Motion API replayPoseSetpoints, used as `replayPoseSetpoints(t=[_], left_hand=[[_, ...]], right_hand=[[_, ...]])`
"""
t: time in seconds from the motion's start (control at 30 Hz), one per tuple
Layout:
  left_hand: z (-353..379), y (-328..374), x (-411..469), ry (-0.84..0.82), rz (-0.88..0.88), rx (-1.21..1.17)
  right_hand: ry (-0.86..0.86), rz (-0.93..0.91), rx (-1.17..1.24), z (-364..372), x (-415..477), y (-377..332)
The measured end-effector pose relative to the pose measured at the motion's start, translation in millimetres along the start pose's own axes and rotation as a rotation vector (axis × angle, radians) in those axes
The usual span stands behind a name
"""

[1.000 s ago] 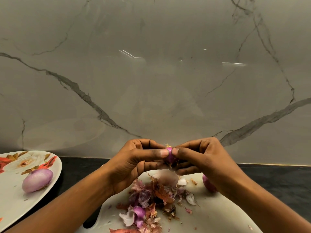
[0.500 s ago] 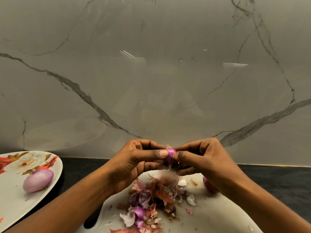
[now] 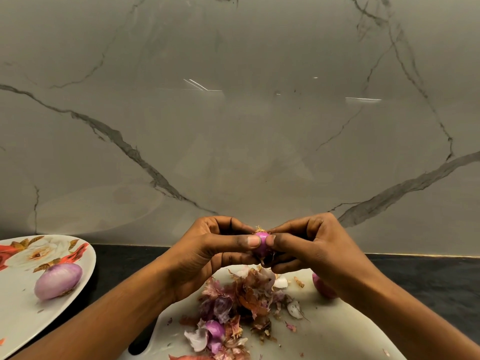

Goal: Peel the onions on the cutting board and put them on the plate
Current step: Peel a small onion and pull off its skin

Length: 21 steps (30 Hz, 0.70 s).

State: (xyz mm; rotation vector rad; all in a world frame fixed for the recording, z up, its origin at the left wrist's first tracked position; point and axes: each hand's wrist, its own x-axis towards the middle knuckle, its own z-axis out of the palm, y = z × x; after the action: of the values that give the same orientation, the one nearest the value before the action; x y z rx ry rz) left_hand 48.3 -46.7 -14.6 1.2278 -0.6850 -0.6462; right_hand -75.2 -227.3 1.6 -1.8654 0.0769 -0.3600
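Fingers (image 3: pixel 252 240) of left hand (image 3: pixel 205 253) and right hand (image 3: pixel 317 245) pinch a small purple onion (image 3: pixel 260 242) between them, root tuft up. Directly below: heap of skins (image 3: pixel 241 294) on the white cutting board (image 3: pixel 324 333). Second onion (image 3: pixel 320 285) lies under the right wrist. Far left of the fingers, a peeled onion (image 3: pixel 58 281) on the floral plate (image 3: pixel 15 320); dark counter (image 3: pixel 428 276) beneath.

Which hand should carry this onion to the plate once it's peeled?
Left, probably. The left hand pinches the onion, and the plate lies on its side; the right hand would have to cross over.
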Motion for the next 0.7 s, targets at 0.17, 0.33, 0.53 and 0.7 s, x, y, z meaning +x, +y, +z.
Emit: replayPoseSetpoints(t=[0.17,0.33,0.53,0.7], left_hand=[[0.6,-1.9,-0.6,0.005,0.005,0.041],[-3.2,-0.5,1.2,-0.025,-0.015,-0.033],[-6.2,-1.4,4.0,-0.046,-0.007,-0.128],[-7.8,-2.5,5.9,-0.016,-0.023,-0.168]], right_hand=[[-0.007,-0.017,-0.026,0.9,1.2,2.0],[0.024,-0.036,-0.029,1.1,1.6,2.0],[0.121,-0.032,0.025,1.6,4.0,3.5],[0.171,-0.054,0.054,-1.0,5.0,2.2]])
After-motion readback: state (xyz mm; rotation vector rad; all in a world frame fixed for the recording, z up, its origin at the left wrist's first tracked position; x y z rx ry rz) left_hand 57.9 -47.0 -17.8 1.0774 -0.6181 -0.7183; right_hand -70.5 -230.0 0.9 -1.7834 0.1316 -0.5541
